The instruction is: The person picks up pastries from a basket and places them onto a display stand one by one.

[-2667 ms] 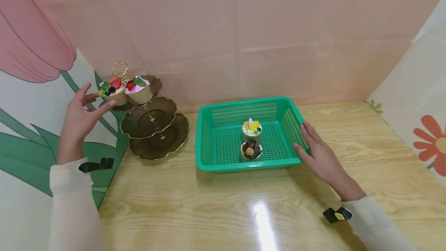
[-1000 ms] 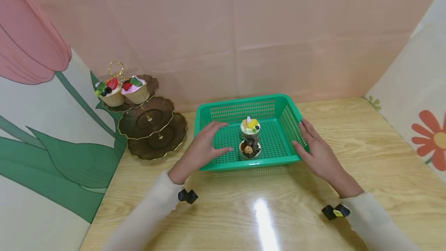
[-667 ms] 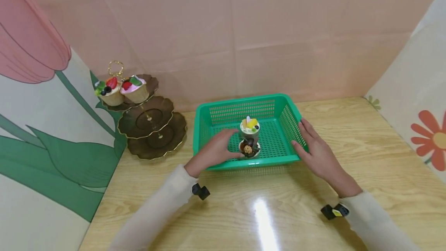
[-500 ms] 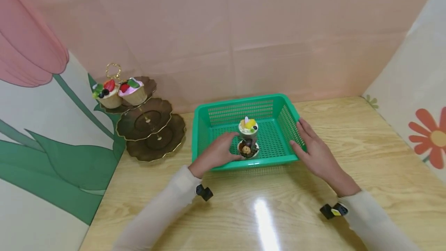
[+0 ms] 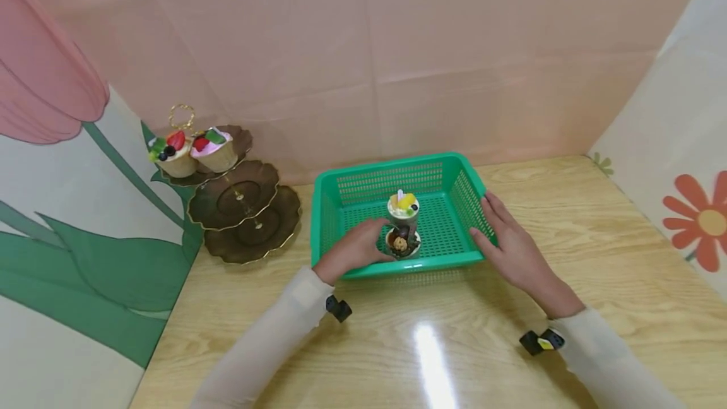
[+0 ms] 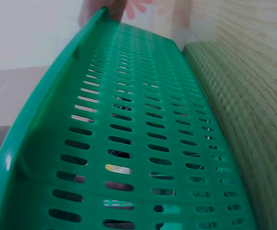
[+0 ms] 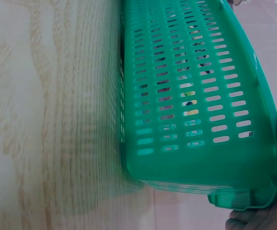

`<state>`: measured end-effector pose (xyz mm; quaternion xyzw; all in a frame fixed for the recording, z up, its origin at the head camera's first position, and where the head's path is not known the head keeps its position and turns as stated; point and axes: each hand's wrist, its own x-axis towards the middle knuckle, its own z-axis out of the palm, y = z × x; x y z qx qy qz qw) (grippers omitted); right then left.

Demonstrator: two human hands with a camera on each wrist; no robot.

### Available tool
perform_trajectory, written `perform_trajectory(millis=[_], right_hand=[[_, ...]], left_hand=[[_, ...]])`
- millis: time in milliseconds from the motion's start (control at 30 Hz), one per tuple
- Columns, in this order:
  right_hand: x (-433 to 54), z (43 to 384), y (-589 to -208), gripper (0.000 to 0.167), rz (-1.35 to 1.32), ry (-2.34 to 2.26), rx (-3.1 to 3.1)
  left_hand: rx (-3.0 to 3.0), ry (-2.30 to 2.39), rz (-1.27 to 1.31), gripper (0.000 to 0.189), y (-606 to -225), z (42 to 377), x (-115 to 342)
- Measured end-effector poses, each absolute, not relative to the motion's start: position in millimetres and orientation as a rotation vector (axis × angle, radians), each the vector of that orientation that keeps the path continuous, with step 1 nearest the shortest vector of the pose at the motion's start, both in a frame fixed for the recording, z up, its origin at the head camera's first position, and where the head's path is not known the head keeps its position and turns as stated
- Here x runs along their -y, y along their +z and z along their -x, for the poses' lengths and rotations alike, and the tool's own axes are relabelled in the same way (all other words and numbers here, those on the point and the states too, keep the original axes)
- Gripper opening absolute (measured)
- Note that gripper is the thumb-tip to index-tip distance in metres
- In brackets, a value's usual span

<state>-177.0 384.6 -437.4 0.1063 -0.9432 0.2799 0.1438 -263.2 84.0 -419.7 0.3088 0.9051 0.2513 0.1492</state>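
A green plastic basket [image 5: 341, 270] sits on the wooden table, two small cupcakes inside it. The front one is a chocolate cupcake [image 5: 401, 243] topped with a nut; behind it is a cream cupcake [image 5: 403, 205] with yellow fruit. My left hand [image 5: 358, 246] reaches over the front rim, thumb and fingers around the chocolate cupcake's left side. My right hand [image 5: 511, 248] holds the basket's right rim, thumb over the inside. The basket's perforated wall [image 6: 129, 124] hides the left hand's grasp in the left wrist view; the right wrist view shows fingers [image 7: 244, 220] at the rim's corner.
At the left stands a three-tier brown cake stand [image 5: 250, 232] with scalloped gold edges and a gold ring handle [image 5: 182, 117]. Its top tier bears a strawberry-topped cupcake [image 5: 175, 155] and a pink-cream cupcake [image 5: 214, 150]. A pink backdrop [image 5: 454, 68] hangs behind the table.
My left hand has left the strawberry-topped cupcake on the stand's top tier, moved right into the basket and closed around the chocolate cupcake. My right hand stays on the basket rim.
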Motion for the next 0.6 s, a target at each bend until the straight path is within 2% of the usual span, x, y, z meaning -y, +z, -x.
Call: perform_trajectory(millis=[600], right_hand=[[-384.9, 179.0, -438.0, 0.071, -0.322, 0.834, 2.714]], left_hand=[[-2.474, 0.844, -0.815, 0.071, -428.2, 268.3, -86.8]])
